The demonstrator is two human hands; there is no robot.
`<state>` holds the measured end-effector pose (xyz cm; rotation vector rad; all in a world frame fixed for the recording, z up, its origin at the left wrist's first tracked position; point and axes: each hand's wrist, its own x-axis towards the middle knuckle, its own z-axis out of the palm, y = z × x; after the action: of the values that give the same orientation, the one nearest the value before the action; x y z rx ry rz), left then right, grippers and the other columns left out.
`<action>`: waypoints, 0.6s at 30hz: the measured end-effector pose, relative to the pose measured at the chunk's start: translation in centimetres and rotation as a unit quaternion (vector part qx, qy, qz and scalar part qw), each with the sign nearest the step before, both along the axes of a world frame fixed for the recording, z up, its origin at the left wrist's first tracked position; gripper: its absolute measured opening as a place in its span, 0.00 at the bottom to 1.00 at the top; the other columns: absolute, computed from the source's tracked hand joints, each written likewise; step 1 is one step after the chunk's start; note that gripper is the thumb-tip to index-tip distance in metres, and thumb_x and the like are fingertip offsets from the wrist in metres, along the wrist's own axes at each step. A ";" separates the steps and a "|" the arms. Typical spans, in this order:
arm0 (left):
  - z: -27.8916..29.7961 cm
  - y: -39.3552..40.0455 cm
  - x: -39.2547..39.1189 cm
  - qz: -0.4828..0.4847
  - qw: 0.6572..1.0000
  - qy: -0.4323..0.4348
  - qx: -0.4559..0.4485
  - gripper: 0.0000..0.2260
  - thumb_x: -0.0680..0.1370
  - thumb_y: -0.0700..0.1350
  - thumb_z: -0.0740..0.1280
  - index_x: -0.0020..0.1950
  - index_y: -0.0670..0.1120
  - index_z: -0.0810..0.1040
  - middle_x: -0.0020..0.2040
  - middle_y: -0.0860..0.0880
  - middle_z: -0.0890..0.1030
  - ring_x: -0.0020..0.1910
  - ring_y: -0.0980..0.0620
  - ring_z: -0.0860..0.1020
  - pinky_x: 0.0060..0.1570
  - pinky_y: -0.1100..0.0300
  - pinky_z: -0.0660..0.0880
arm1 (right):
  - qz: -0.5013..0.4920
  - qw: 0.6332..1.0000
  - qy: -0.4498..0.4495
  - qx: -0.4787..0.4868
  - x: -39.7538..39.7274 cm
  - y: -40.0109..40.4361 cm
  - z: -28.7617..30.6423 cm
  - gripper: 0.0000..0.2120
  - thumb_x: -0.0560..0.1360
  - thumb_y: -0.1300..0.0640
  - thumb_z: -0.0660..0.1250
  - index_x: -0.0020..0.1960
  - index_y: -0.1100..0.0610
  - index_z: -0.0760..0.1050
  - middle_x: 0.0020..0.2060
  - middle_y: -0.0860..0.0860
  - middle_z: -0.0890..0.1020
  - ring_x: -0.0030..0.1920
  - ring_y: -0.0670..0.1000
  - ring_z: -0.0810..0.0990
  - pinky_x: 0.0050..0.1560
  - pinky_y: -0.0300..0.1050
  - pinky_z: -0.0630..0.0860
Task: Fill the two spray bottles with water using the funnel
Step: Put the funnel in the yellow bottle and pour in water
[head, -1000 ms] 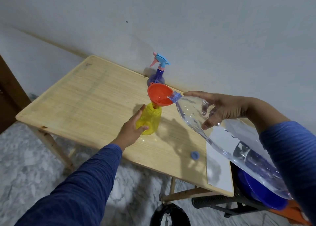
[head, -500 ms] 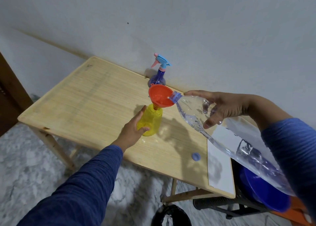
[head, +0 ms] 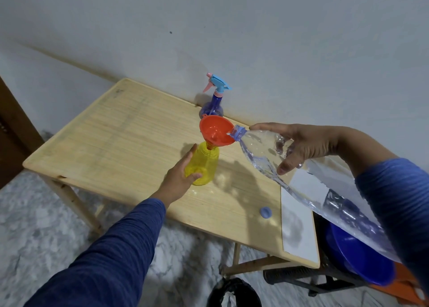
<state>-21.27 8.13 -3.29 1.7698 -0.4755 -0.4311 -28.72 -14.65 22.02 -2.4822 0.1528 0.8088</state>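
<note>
Wooden table [head: 120, 148] against a grey wall is carrying the yellow bottle [head: 204, 165], mid-table, with the left hand [head: 180, 176] curling round its near side and the funnel [head: 217, 130] sitting in its neck. Right hand [head: 301, 144] is gripping the water bottle [head: 290, 176], long axis slanting from near right up to the funnel's right rim, mouth touching it. Purple sprayer [head: 212, 107] is waiting far behind; no readable labels.

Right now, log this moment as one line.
step: pouring | left hand: holds yellow spray bottle | right hand: tilts water bottle into orange funnel | purple spray bottle: capped, untouched
</note>
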 end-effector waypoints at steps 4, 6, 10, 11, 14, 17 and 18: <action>0.1 0.1 0.0 -0.003 1.000 0.002 -0.006 0.35 0.76 0.49 0.68 0.66 0.79 0.49 0.75 0.59 0.62 0.73 0.54 0.62 0.66 0.59 0.63 | 0.002 1.000 -0.018 0.007 -0.4 0.0 -0.3 0.47 0.60 0.60 0.80 0.64 0.25 0.61 0.48 0.53 0.72 0.31 0.41 0.76 0.40 0.46 0.80; 0.1 0.0 0.0 -0.001 1.000 0.001 -0.006 0.35 0.76 0.48 0.68 0.65 0.78 0.49 0.75 0.58 0.62 0.72 0.55 0.62 0.66 0.59 0.62 | 0.000 0.999 -0.034 0.012 -0.8 -0.2 -0.7 0.47 0.60 0.60 0.80 0.63 0.24 0.61 0.48 0.55 0.71 0.34 0.44 0.76 0.47 0.52 0.81; 0.0 0.0 0.0 -0.002 1.000 0.002 -0.009 0.35 0.76 0.47 0.68 0.65 0.78 0.49 0.75 0.58 0.62 0.73 0.55 0.62 0.67 0.59 0.62 | -0.011 0.996 -0.084 0.041 -1.6 -0.7 -1.7 0.48 0.59 0.59 0.80 0.64 0.25 0.59 0.52 0.53 0.72 0.39 0.51 0.78 0.47 0.44 0.80; 0.0 0.0 0.0 -0.003 1.000 0.003 -0.012 0.35 0.76 0.47 0.68 0.65 0.77 0.49 0.74 0.59 0.62 0.73 0.56 0.62 0.67 0.60 0.62 | -0.018 0.993 -0.106 0.049 -1.8 -0.8 -1.9 0.48 0.61 0.61 0.80 0.64 0.25 0.59 0.53 0.51 0.72 0.42 0.54 0.80 0.48 0.42 0.80; -0.1 0.0 0.0 -0.005 1.000 0.006 -0.020 0.35 0.76 0.46 0.68 0.66 0.76 0.50 0.74 0.60 0.62 0.72 0.57 0.62 0.67 0.61 0.61 | -0.073 0.974 -0.195 0.088 -1.9 -1.1 -2.5 0.49 0.61 0.65 0.79 0.66 0.27 0.59 0.54 0.57 0.73 0.46 0.63 0.81 0.52 0.43 0.79; -0.3 -0.1 0.1 -0.003 1.000 0.000 -0.014 0.36 0.76 0.46 0.69 0.67 0.75 0.50 0.72 0.63 0.61 0.72 0.58 0.63 0.67 0.61 0.62 | -0.128 0.942 -0.286 0.122 -2.2 -1.2 -3.1 0.50 0.61 0.65 0.79 0.65 0.27 0.59 0.56 0.63 0.72 0.46 0.63 0.81 0.54 0.48 0.79; -0.3 -0.2 0.2 -0.002 1.000 0.000 -0.013 0.36 0.76 0.46 0.69 0.67 0.75 0.50 0.71 0.64 0.61 0.71 0.58 0.63 0.67 0.61 0.62 | -0.139 0.932 -0.310 0.125 -2.3 -1.2 -3.3 0.50 0.61 0.65 0.79 0.65 0.27 0.58 0.56 0.62 0.72 0.47 0.62 0.82 0.54 0.48 0.80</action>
<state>-21.12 7.97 -3.58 1.7451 -0.4831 -0.4256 -31.06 -15.87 18.77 -2.2760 0.1558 -0.0866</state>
